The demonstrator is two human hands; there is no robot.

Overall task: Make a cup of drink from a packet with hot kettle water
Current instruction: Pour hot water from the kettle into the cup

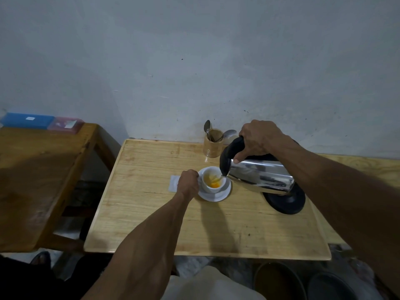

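Observation:
A white cup (211,187) stands on a white saucer (223,194) near the middle of the light wooden table (151,213). Orange-yellow liquid lies in the cup's bottom. My right hand (258,139) grips the black handle of a steel kettle (262,176), tilted with its spout over the cup's right rim, water running in. My left hand (187,184) is closed at the cup's left side, on its handle. A white packet (173,182) lies flat just left of that hand, partly hidden by it.
The kettle's black base (287,201) sits right of the saucer. A wooden holder (213,144) with spoons stands at the back by the wall. A darker wooden table (43,169) stands to the left, with a blue box (27,120) and a pink box (65,124).

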